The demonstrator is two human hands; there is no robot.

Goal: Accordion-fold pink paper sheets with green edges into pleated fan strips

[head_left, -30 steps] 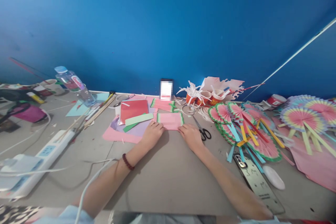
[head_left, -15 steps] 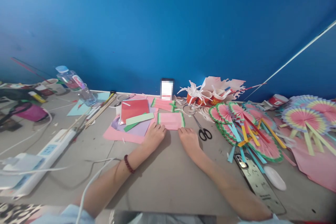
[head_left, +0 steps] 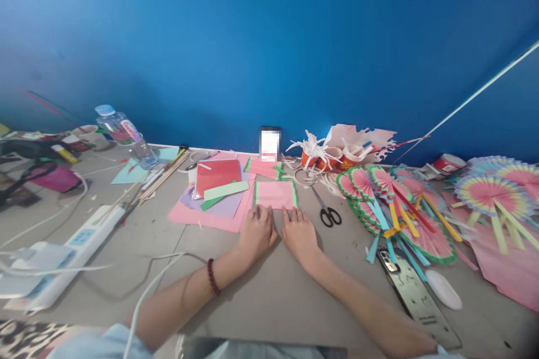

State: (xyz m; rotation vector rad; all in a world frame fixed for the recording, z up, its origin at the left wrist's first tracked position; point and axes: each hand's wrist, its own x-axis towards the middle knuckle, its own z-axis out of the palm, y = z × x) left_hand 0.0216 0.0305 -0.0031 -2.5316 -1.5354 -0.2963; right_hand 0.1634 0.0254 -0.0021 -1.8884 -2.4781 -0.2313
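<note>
Pink paper (head_left: 275, 194) lies flat on the bench (head_left: 269, 291), left of the scissors (head_left: 328, 214), with left hand (head_left: 257, 233) and right hand (head_left: 300, 234), grips wide and empty, at its near edge, seemingly pressing a fold, which next calls for even pressure.

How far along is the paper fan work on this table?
Done: a heap of finished fans lies to the right, and one pleated piece lies farther back. In hand: left hand and right hand press fingertips on the near edge of a flat pink sheet with green borders. Left, it seems: that sheet shows no pleats and no handle yet.
</note>
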